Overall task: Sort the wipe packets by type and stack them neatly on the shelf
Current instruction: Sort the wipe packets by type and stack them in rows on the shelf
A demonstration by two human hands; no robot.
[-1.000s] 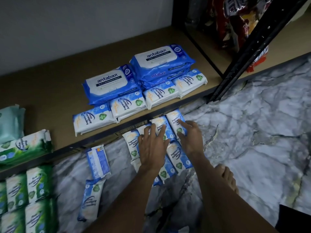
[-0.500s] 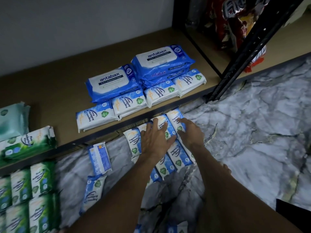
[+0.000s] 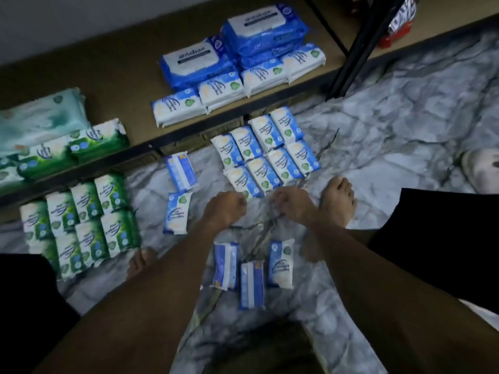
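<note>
Where the blue wipe packets (image 3: 266, 155) are: laid in two rows on the marble floor (image 3: 391, 147), beside the shelf (image 3: 108, 85).
Left hand (image 3: 225, 209): curled, nothing held, by the near row.
Right hand (image 3: 293, 205): curled too, nothing held.
Doing it well: packets are lifted flat, stacked on matching shelf packets (image 3: 220, 90), edges lined up.

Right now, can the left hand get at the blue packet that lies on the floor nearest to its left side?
Probably yes. The packet lies flat close beside the left hand, with only bare floor between them and nothing on top. The hand seems to hold nothing.
</note>
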